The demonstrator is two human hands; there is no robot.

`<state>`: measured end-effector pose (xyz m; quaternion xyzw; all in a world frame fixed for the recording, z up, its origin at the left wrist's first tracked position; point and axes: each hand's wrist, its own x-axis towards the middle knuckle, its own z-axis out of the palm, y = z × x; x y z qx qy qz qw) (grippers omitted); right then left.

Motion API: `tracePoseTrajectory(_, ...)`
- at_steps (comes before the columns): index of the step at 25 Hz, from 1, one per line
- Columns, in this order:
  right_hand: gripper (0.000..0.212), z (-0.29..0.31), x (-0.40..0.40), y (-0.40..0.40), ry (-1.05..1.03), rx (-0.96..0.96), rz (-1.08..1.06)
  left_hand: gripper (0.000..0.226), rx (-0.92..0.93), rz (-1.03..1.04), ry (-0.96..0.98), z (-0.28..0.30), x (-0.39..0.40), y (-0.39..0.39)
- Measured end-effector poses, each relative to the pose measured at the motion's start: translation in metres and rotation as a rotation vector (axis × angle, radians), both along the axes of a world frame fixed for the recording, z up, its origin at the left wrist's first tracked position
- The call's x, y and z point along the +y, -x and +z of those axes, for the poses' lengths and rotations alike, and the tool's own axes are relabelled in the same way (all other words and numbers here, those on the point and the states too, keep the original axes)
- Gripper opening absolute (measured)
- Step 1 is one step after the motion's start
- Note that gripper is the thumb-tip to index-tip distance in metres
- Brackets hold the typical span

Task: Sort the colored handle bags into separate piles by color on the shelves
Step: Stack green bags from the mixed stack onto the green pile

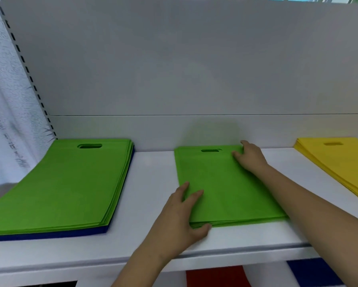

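Note:
A small pile of green handle bags point(221, 183) lies flat in the middle of the white shelf point(149, 183). My left hand point(180, 212) rests on its near left corner, fingers straight on top and thumb against the front edge. My right hand point(249, 157) lies flat on the pile's far right corner, near the handle slot. A thicker mixed pile point(66, 183) sits at the left, green bags on top and dark blue bags point(49, 235) showing underneath. A yellow pile point(337, 162) lies at the right edge.
A grey back panel point(174, 69) closes the shelf behind the piles. A slotted upright point(27, 69) runs along the left. Below the shelf's front edge, red bags point(215, 276) and blue bags point(314, 272) show on a lower level.

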<state>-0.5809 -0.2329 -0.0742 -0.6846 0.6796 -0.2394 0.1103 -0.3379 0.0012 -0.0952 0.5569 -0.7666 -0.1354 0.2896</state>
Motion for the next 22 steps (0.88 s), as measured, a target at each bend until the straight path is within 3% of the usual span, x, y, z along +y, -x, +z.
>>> tracePoseTrajectory(5,0.045,0.006,0.002,-0.01,-0.047,-0.037,-0.091,0.083,0.025,-0.034,-0.024,-0.001,-0.002,0.0)
tracePoseTrajectory(8,0.04,0.013,0.012,-0.025,-0.078,0.127,-0.126,0.087,-0.015,-0.053,-0.059,0.003,0.0,-0.006)
tracePoseTrajectory(11,0.043,0.023,0.02,-0.052,0.071,0.241,-0.134,0.074,0.081,0.017,0.026,0.023,0.007,-0.036)
tracePoseTrajectory(14,0.049,0.035,0.032,-0.115,0.252,0.159,0.063,0.037,0.29,0.274,0.29,0.043,0.027,-0.091)
tracePoseTrajectory(17,0.051,0.037,0.053,-0.196,0.314,0.006,0.334,0.022,0.321,0.713,0.474,0.045,0.055,-0.161)
tracePoseTrajectory(20,0.05,0.032,0.075,-0.266,0.321,-0.057,0.54,0.052,0.043,1.134,0.353,0.022,0.082,-0.223)
tracePoseTrajectory(22,0.051,0.03,0.086,-0.299,0.319,-0.06,0.612,0.079,-0.125,1.217,0.169,0.003,0.093,-0.237)
